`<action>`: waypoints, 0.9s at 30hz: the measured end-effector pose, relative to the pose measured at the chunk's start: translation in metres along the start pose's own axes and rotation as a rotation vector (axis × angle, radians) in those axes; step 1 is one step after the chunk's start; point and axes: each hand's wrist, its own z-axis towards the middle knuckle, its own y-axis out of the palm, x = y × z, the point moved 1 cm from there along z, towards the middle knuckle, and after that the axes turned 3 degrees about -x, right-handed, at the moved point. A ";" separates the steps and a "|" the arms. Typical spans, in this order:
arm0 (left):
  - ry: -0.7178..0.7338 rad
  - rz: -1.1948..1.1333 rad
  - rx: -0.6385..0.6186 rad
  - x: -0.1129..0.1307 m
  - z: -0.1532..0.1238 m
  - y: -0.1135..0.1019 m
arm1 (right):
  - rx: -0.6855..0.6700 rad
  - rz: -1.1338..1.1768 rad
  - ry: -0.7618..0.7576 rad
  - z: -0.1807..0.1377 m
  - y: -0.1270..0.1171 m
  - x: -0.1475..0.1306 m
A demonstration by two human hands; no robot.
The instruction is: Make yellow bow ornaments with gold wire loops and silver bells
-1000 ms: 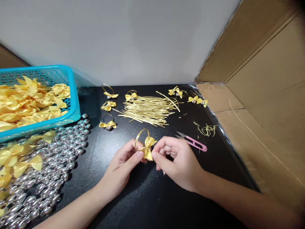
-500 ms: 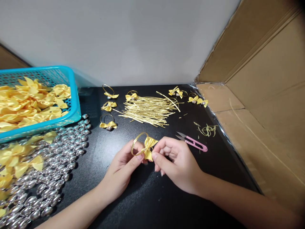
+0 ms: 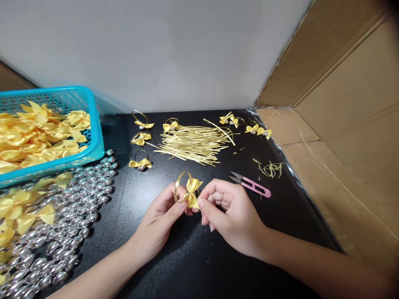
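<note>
A yellow ribbon bow (image 3: 193, 193) with a gold twist-tie loop (image 3: 178, 186) is held up over the black table. My left hand (image 3: 165, 209) pinches it at the foot of the loop between thumb and fingers. The thumb and forefinger of my right hand (image 3: 229, 205) are closed on the lower right tail of the bow. Pink thread snips (image 3: 254, 187) lie on the table just right of my right hand. Beyond both hands is a pile of gold twist ties (image 3: 193, 143). Whether a bell hangs behind the bow is hidden.
A turquoise basket (image 3: 99, 137) of yellow bows stands at the left. Many silver bells (image 3: 65, 232), with loose bows (image 3: 26, 207) among them, cover the left front. Several looped bows (image 3: 141, 163) lie around the twist ties. Trimmed scraps (image 3: 272, 169) lie near the right edge. Cardboard (image 3: 343, 104) borders the right.
The bow and its loop have turned slightly in my fingers, so the loop looks narrower. Both hands keep their hold in nearly the same place.
</note>
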 end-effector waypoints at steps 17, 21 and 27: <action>0.056 0.057 0.039 -0.001 -0.003 -0.002 | -0.074 0.164 0.133 0.000 0.001 0.004; 0.049 0.089 0.073 0.000 -0.003 -0.001 | -0.082 0.196 0.154 0.001 0.002 0.004; 0.053 0.079 0.076 0.000 -0.002 0.000 | -0.065 0.206 0.163 0.000 0.002 0.004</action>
